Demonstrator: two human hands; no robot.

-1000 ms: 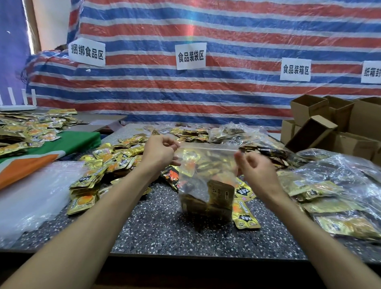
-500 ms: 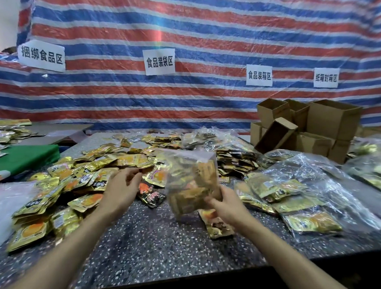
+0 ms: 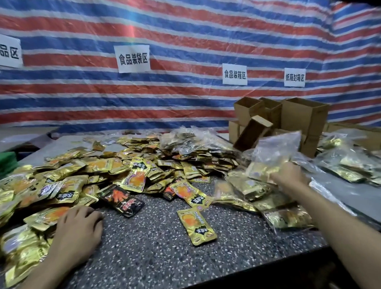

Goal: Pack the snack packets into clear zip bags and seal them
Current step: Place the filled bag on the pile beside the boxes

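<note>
The right hand [image 3: 289,176] grips the bag [image 3: 276,150] at its low end, where the gold snacks sit; the bag is off the table [image 3: 159,260], out on the right side, above the full bags [image 3: 247,185] that lie there; its long side runs up and a bit to the right, with the clear top end up high, near the boxes [image 3: 303,116]; the bag looks blurry; the right arm is stretched out far, away from the body. The left hand [image 3: 79,229] lies palm down on the table, just beside the big heap of packets [image 3: 112,168]; its fingers bend a little and hold nothing; one packet [image 3: 196,226] lies alone in the middle.
</note>
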